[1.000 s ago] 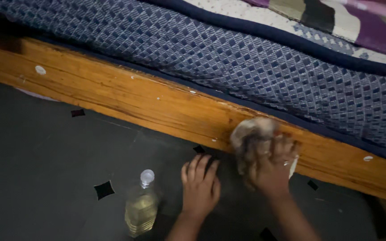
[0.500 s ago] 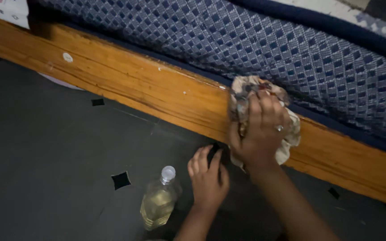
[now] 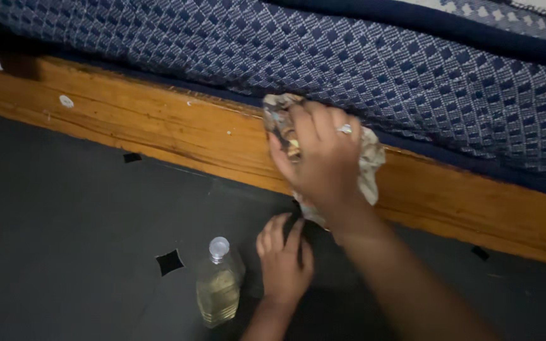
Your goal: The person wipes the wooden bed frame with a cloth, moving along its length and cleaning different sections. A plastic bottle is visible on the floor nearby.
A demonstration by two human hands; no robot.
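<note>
Right hand (image 3: 320, 158), silver ring on one finger, closed around a crumpled pale patterned cloth rag (image 3: 368, 165) and pressing it flat against the upper edge of the varnished orange-brown wooden bed rail (image 3: 159, 129), right where the rail meets the blue diamond-patterned mattress side (image 3: 374, 69). Rag bunches out above and below the fingers. Left hand (image 3: 284, 256) palm-down on the dark grey floor (image 3: 64, 240), fingers together, pointing toward the rail, holding nothing. Just left of it stands an upright clear plastic bottle with white cap (image 3: 217, 283), part filled with yellowish liquid, possibly oil; lighting too dim to be sure. Small black square marks dot the floor.
</note>
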